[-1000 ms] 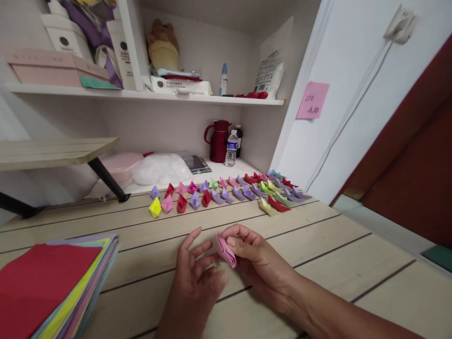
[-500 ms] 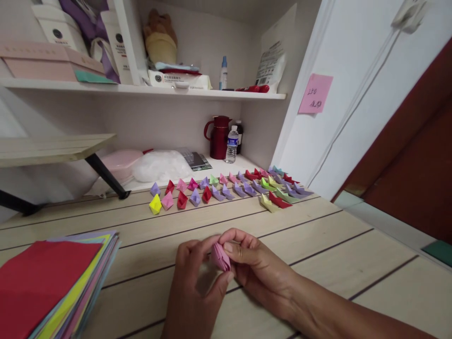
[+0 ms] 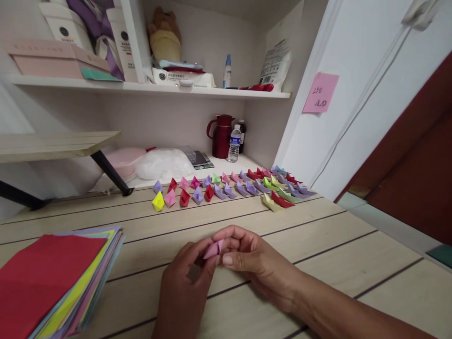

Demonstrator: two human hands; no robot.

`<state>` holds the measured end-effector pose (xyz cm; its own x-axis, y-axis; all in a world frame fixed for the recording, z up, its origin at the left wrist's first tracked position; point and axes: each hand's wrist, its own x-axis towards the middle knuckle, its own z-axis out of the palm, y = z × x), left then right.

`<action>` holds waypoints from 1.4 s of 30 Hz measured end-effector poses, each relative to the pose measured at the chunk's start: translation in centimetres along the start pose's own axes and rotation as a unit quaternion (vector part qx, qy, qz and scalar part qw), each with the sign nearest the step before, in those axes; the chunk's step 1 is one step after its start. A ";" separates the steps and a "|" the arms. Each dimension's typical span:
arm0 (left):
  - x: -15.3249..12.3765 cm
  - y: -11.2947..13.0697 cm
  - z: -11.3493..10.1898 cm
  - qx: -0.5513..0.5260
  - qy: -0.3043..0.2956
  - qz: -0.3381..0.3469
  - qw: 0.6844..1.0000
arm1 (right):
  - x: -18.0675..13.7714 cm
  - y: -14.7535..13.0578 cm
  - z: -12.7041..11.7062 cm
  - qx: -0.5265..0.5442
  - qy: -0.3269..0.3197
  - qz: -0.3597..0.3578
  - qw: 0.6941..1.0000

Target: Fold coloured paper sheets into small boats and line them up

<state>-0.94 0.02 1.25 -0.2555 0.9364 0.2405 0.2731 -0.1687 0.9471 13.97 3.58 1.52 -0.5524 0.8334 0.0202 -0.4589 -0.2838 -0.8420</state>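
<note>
A small folded pink paper piece (image 3: 213,249) is pinched between both hands just above the wooden table (image 3: 318,245). My left hand (image 3: 183,287) grips its left side with thumb and fingers closed. On the right side, my right hand (image 3: 247,261) has its fingers curled over the paper. Most of the paper is hidden by my fingers. Beyond the hands, several small folded paper boats (image 3: 226,188) in yellow, pink, red, purple and green stand in two rows along the table's far edge.
A stack of coloured paper sheets (image 3: 52,278), red on top, lies at the near left. Behind the table a white shelf holds a red jug (image 3: 221,136), a water bottle (image 3: 234,143) and a white bag (image 3: 164,165). A pink sticky note (image 3: 320,92) hangs on the wall.
My left hand, open a second ago, has closed onto the pink paper. Both hands now pinch it and the paper has been pressed into a narrower fold.
</note>
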 end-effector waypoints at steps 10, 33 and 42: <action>0.1 -1.0 0.3 -0.070 -0.100 -0.131 0.984 | 0.1 -0.1 -0.6 -0.242 0.057 -0.038 0.968; -0.6 -0.6 0.5 -0.102 -0.074 -0.154 0.980 | 0.2 0.1 -0.9 -0.328 0.067 -0.017 0.942; -0.1 -0.8 0.1 -0.109 -0.092 -0.165 0.976 | 0.4 0.1 -0.8 -0.260 0.049 0.040 0.964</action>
<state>-0.98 0.10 0.46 -0.1189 0.9870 -0.1079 -0.0046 0.1081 0.9941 14.30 4.25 1.02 -0.4912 0.8668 -0.0864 0.0071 -0.0952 -0.9954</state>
